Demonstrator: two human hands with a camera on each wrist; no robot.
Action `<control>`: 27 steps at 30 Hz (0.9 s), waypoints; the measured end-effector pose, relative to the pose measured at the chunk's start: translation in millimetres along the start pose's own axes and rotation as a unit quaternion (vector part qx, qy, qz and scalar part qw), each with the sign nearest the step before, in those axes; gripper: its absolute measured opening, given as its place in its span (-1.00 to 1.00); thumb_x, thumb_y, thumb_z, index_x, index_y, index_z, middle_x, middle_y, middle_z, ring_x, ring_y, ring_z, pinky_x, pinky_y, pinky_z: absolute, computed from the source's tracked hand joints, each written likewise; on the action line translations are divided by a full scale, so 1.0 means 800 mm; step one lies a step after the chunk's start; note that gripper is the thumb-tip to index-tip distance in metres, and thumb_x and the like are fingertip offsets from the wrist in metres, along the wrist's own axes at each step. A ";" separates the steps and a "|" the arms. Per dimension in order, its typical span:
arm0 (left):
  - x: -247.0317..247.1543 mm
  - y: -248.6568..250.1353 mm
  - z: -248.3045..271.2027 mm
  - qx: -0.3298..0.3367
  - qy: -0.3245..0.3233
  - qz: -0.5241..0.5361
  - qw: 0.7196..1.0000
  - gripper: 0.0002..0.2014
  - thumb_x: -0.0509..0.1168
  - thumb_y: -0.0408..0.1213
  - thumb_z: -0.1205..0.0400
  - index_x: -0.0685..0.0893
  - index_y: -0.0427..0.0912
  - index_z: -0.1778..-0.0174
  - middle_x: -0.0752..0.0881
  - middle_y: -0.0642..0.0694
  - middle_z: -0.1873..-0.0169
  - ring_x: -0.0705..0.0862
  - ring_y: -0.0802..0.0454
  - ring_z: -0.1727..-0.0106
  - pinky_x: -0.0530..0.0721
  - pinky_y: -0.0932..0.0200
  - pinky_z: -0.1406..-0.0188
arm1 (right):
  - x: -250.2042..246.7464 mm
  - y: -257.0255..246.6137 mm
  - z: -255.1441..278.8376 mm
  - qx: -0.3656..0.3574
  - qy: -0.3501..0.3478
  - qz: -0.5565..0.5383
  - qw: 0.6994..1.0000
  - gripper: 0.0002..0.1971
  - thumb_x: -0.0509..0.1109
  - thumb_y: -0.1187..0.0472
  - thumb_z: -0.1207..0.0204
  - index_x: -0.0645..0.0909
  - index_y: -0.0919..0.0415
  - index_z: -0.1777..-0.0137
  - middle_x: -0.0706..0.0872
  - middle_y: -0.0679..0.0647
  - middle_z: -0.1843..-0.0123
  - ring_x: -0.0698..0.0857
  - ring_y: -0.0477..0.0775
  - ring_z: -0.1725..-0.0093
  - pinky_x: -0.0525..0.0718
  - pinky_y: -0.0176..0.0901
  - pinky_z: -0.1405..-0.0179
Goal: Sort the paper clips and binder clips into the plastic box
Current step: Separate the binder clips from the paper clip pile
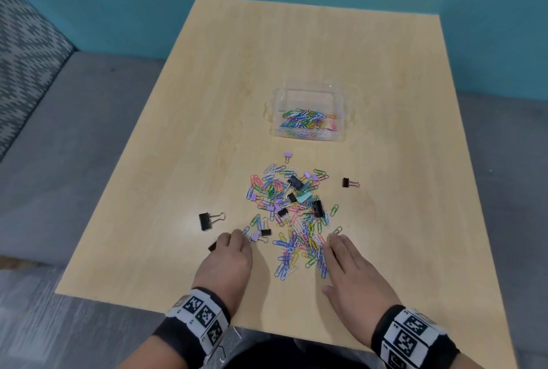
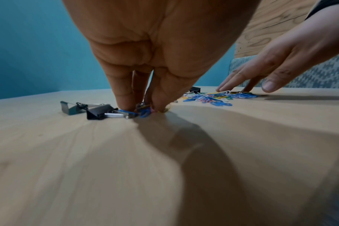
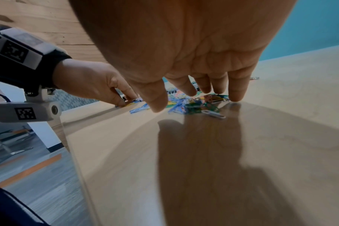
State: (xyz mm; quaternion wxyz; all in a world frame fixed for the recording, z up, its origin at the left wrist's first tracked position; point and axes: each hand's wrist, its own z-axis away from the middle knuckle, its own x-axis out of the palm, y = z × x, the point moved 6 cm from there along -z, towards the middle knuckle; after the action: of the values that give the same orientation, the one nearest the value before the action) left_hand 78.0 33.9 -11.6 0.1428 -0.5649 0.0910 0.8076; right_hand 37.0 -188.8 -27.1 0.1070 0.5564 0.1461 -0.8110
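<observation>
Paper clips (image 1: 299, 245) in plastic box (image 1: 341, 101): head view only

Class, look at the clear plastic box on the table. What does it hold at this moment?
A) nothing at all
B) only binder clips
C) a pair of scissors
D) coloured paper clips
D: in the head view the plastic box holds a heap of coloured paper clips; no binder clip is visible in it.

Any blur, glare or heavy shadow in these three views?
Head: sharp centrally, a soft glare patch on the table. Left wrist: near tabletop smeared, long shadow under the left hand. Right wrist: right hand casts a dark shadow; paper clips look soft.
</observation>
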 end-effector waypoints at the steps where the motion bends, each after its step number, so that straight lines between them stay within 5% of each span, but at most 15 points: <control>1: -0.002 0.003 0.003 0.008 0.003 -0.005 1.000 -0.52 0.30 -0.56 -0.02 0.73 -0.40 0.11 0.64 -0.25 0.17 0.59 -0.20 0.24 0.66 0.13 0.55 | 0.002 -0.001 0.002 0.001 -0.003 -0.002 1.000 -0.25 0.26 -0.06 -0.40 0.35 0.35 -0.53 0.38 0.32 -0.56 0.33 0.33 -0.57 0.42 0.11 -0.46; 10: 0.001 0.063 0.016 0.073 0.037 0.034 0.996 -0.55 0.09 -0.48 -0.26 0.68 -0.35 -0.02 0.65 -0.24 0.04 0.55 -0.18 0.05 0.73 0.04 0.40 | 0.000 -0.025 -0.009 -0.017 -0.006 -0.008 1.000 -0.25 0.48 -0.01 -0.30 0.46 0.39 -0.45 0.46 0.37 -0.49 0.41 0.38 -0.51 0.58 0.18 -0.32; 14: -0.008 0.069 0.018 0.104 0.077 0.080 0.988 -0.44 0.21 -0.43 -0.24 0.63 -0.32 -0.22 0.65 -0.21 -0.11 0.55 -0.15 -0.11 0.71 0.08 -0.04 | -0.019 -0.019 -0.007 -0.048 0.035 -0.043 0.997 -0.36 0.32 0.02 -0.43 0.39 0.30 -0.49 0.43 0.24 -0.50 0.38 0.30 -0.53 0.50 0.12 -0.42; 17: 0.005 0.056 0.018 0.126 0.056 0.094 0.986 -0.42 0.20 -0.40 -0.36 0.53 -0.30 -0.38 0.58 -0.24 -0.31 0.52 -0.23 -0.29 0.64 -0.05 -0.21 | -0.038 0.000 0.005 -0.027 0.062 -0.059 0.996 -0.59 0.31 0.12 -0.42 0.54 0.18 -0.27 0.58 0.13 -0.26 0.59 0.26 -0.22 0.69 0.09 -0.07; 20: 0.022 0.051 0.004 0.163 0.022 0.062 0.984 -0.43 0.09 -0.33 -0.48 0.42 -0.27 -0.48 0.47 -0.25 -0.46 0.42 -0.28 -0.47 0.50 -0.14 -0.37 | -0.037 -0.002 0.013 -0.041 0.063 -0.037 0.997 -0.77 0.43 0.21 -0.25 0.54 0.10 0.08 0.62 0.08 0.05 0.59 0.21 0.17 0.65 0.04 0.36; 27: 0.023 0.022 -0.003 0.163 0.065 0.078 0.981 -0.51 0.17 -0.31 -0.53 0.43 -0.24 -0.43 0.59 -0.24 -0.34 0.56 -0.24 -0.35 0.57 -0.13 -0.28 | -0.027 -0.018 0.006 -0.051 0.041 -0.036 0.997 -0.78 0.19 0.14 -0.38 0.57 0.08 0.02 0.62 0.05 -0.01 0.56 0.19 0.12 0.65 0.02 0.29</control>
State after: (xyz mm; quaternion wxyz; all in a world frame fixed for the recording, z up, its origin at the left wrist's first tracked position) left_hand 68.3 18.9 -30.4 0.1632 -0.5770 0.2738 0.7520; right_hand 35.6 -176.7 -3.7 0.0997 0.5770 0.2120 -0.7824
